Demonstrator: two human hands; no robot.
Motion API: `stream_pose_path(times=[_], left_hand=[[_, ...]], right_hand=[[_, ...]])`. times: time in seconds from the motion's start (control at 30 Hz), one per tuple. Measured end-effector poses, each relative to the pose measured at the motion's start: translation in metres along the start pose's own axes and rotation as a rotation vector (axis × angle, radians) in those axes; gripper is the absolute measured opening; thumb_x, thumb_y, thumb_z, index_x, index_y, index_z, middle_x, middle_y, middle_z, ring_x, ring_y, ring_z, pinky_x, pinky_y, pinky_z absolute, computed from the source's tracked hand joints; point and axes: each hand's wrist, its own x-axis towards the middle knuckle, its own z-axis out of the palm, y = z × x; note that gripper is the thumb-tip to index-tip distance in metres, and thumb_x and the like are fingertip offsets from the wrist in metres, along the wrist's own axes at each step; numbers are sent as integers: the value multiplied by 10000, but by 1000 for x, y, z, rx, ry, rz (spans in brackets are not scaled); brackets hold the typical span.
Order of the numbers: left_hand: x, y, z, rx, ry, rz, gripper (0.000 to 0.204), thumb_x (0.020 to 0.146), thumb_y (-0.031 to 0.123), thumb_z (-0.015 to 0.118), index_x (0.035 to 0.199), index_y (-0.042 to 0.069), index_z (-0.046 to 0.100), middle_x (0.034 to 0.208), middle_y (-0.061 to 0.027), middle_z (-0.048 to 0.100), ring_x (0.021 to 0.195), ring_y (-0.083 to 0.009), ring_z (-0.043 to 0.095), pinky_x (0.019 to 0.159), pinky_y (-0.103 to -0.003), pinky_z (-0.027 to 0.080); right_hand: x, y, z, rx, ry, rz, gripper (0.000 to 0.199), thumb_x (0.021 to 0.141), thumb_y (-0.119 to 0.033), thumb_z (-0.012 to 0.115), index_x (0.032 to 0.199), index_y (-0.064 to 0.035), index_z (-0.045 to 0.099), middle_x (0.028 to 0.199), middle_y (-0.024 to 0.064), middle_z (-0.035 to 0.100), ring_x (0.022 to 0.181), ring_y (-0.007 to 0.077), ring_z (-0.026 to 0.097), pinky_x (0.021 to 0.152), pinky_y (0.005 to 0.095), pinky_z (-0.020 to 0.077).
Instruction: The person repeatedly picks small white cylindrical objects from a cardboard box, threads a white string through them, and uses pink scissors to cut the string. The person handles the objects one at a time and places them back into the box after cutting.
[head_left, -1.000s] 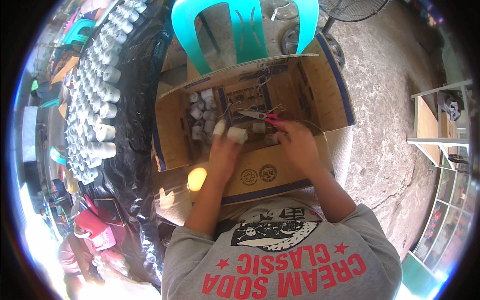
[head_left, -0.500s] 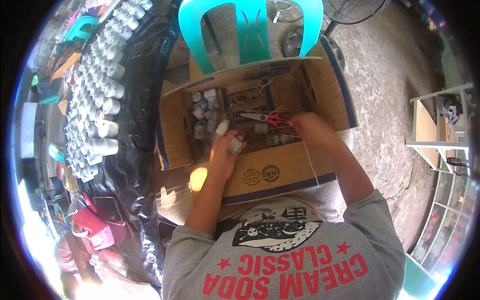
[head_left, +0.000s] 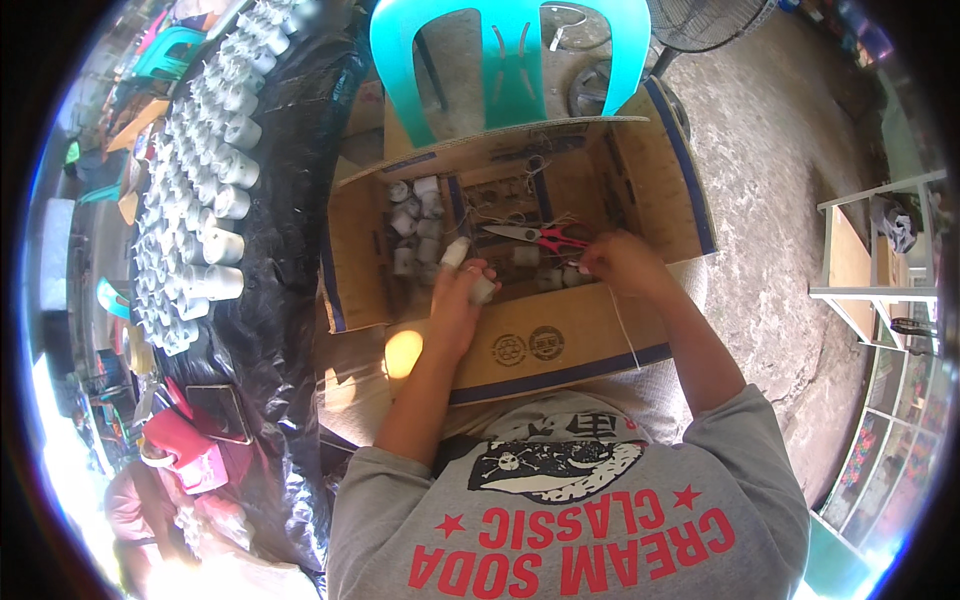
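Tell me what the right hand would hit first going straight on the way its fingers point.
The right hand points left, so the red-handled scissors look likely to come first; depth is unclear, and the two may already touch.

Turquoise chair [head_left: 512, 62] beside a fan [head_left: 708, 22]

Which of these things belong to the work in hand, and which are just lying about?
Likely part of it:
- pale cylinder in left hand
- string below right hand
- cardboard box, grey cylinders
- red-handled scissors

Seemingly just about:
- turquoise chair
- fan
- white shelving
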Motion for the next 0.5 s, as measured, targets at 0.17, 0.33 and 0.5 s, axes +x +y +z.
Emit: stream_pose_path(times=[0.17, 0.33, 0.5], left_hand=[[-8, 3, 11, 209, -99, 57, 564, 898, 71, 552, 1418, 56, 334, 1158, -98, 543, 968, -162, 562, 826, -327, 513], [-33, -2, 42, 593, -429, 49, 685, 872, 79, 629, 1467, 45, 291, 1306, -123, 520, 1033, -117, 538, 829, -262, 468], [-42, 11, 63, 707, -329, 383, 702, 880, 92, 645, 1471, 23, 273, 1357, -127, 496, 1094, -160, 524, 921, -293, 437]], right_hand=[[-12, -38, -9, 725, 111, 13, 130, 932, -122, 573, 973, -45, 669, 867, 90, 682, 793, 245, 645, 756, 330, 500], [-33, -88, -26, 557, 338, -289, 131, 957, -113, 543, 967, -41, 652, 900, 76, 668, 843, 176, 631, 752, 314, 485], [-46, -108, -92, 703, 274, -355, 222, 1023, -164, 436, 987, -23, 604, 936, 84, 652, 887, 176, 646, 739, 296, 500]])
